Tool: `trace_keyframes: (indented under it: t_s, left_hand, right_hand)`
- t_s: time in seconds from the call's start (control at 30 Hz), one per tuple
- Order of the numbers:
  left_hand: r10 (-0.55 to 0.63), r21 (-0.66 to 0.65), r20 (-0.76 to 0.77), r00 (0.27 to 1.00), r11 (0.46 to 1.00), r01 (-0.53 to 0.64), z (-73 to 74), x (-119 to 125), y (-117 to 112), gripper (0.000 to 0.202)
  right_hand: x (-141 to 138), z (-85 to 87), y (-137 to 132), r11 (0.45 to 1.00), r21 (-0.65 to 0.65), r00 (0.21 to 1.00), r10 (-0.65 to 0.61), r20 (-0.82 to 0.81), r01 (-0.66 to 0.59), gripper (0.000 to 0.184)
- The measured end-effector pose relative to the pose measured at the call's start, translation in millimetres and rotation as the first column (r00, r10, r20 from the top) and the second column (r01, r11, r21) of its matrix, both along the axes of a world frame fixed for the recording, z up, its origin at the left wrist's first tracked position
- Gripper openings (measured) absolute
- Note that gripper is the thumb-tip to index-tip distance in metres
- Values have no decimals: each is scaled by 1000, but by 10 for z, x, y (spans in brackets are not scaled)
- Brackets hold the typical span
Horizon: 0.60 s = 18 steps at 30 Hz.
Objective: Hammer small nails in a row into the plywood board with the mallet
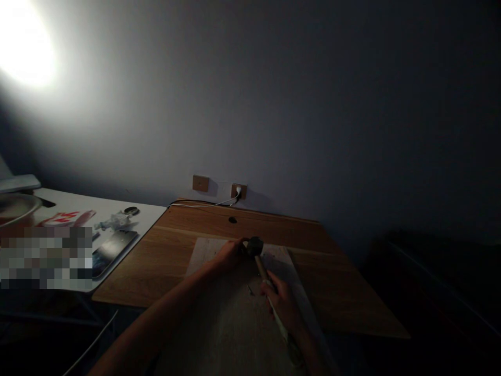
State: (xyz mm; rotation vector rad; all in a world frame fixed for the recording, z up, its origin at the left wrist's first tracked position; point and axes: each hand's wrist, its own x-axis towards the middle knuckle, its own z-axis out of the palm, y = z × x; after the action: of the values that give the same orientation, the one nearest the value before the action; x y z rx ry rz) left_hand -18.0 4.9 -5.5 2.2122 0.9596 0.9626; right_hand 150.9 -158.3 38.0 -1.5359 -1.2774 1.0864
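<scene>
My right hand (282, 297) is closed around the handle of a hammer (256, 246). The hammer has a dark, blocky head and a pale wooden handle that runs back under my forearm. Beside the head is my left hand (231, 251), its fingers bent together over a pale board (235, 324). What those fingers pinch, if anything, is too dark and partly hidden by the hammer head. A small, thin metal piece, like a nail (250, 289), lies on the board between my hands.
The board rests on a brown wooden table (344, 282) with a cable hole (233, 220). Cables run to a wall socket (238, 191). At left, a white table (144, 213) carries a dark flat item (115, 249), crumpled plastic (117, 221) and a tub (18, 209).
</scene>
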Motion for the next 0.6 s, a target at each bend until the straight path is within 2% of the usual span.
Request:
trace_keyframes:
  t_s: [0.17, 0.3, 0.37, 0.47, 0.53, 0.6]
  left_hand:
    - [5, -1, -58, 998, 1000, -5, 40, -25, -19, 53]
    - [0, 179, -106, 994, 984, 19, 184, -28, -155, 37]
    - [-85, 294, -216, 973, 944, 148, 274, -4, -272, 27]
    - [-181, 409, -454, 872, 827, 385, 374, 58, -451, 20]
    - [-142, 457, -553, 821, 772, 441, 395, 98, -535, 18]
    - [-89, 489, -598, 796, 746, 451, 379, 129, -579, 16]
  right_hand:
    - [128, 50, -106, 1000, 26, 1000, 5, 25, -6, 53]
    - [274, 51, -261, 999, -38, 999, 2, 46, -1, 56]
    - [321, 1, -326, 997, -65, 998, -32, 58, 36, 61]
    - [345, -116, -377, 989, -92, 993, -110, 46, 114, 73]
    - [341, -180, -382, 983, -108, 988, -152, 7, 152, 80]
    - [332, -214, -378, 981, -113, 987, -159, -23, 156, 81]
